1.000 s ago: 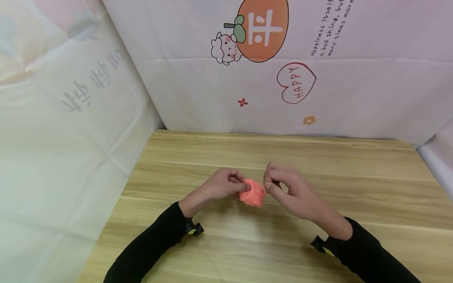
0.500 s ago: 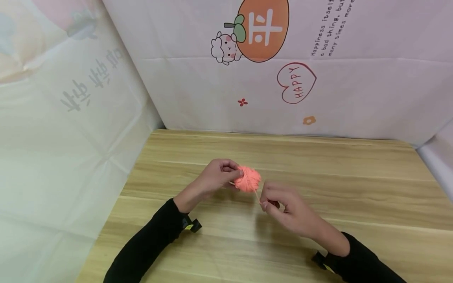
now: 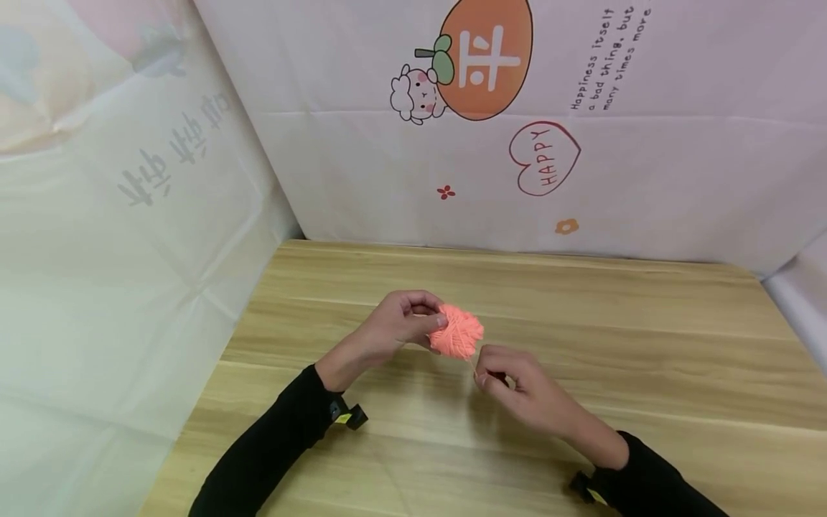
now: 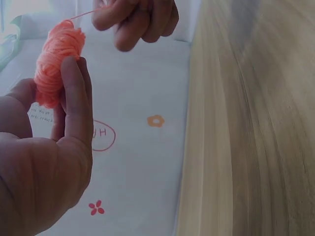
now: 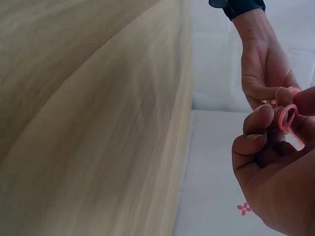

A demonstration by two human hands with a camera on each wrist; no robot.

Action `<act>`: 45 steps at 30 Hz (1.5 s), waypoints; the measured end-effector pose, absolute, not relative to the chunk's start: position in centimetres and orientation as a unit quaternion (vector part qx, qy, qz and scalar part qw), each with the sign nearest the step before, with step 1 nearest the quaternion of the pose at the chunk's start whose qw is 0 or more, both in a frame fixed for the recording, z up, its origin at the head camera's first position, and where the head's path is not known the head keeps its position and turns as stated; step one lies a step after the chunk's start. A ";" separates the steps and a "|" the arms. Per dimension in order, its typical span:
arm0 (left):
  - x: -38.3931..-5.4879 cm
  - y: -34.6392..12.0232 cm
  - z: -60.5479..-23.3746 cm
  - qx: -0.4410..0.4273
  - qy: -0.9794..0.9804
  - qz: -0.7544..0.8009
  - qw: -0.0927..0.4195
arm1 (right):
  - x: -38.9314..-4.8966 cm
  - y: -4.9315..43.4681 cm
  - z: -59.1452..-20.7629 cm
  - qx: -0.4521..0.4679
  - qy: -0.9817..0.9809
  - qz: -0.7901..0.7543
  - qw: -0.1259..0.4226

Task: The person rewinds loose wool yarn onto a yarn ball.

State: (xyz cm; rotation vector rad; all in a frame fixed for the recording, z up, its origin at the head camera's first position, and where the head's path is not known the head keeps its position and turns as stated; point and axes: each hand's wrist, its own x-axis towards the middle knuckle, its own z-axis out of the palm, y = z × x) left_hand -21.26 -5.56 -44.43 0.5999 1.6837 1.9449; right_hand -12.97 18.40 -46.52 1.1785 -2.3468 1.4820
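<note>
A small bundle of coral-pink yarn [image 3: 459,333] is held above the table by my left hand [image 3: 400,327], thumb on the near side and fingers behind. In the left wrist view the yarn bundle [image 4: 56,61] shows its wound strands, gripped between thumb and fingers. One strand [image 4: 83,14] runs taut from it to my right hand [image 3: 523,388], which pinches it just right of and below the bundle. The right wrist view shows a small loop of yarn [image 5: 287,118] at the right fingertips, the other fingers curled in.
A wood-grain table [image 3: 646,345] lies beneath both hands. Behind it hangs a white printed cloth [image 3: 362,179], and another pale cloth [image 3: 129,287] hangs along the left side. Black wrist cameras [image 3: 349,415] sit at the sleeve cuffs.
The yarn bundle was raised and turned by the left hand. My right hand moved down toward the near side, drawing a strand into view, then stayed nearly still.
</note>
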 end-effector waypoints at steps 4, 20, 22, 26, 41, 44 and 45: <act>-21.1 -5.1 -44.2 0.258 0.611 0.703 0.258 | -13.7 18.6 -46.6 0.375 -0.770 0.516 0.010; -20.0 -3.8 -45.2 0.344 0.608 0.649 0.299 | -16.1 19.2 -46.1 0.300 -0.736 0.590 -0.144; -20.0 -3.9 -45.2 0.344 0.606 0.649 0.304 | -16.5 19.2 -46.2 0.297 -0.732 0.595 -0.148; -19.8 -4.0 -45.3 0.344 0.606 0.646 0.312 | -17.2 19.2 -46.2 0.280 -0.743 0.588 -0.154; -19.9 -3.9 -46.1 0.334 0.654 0.593 0.330 | -18.7 19.3 -44.5 0.292 -0.779 0.543 -0.115; -20.0 -3.8 -46.3 0.319 0.671 0.585 0.326 | -18.7 19.3 -44.2 0.291 -0.780 0.544 -0.106; -20.0 -3.8 -46.4 0.312 0.677 0.582 0.325 | -18.7 19.3 -44.2 0.292 -0.780 0.543 -0.104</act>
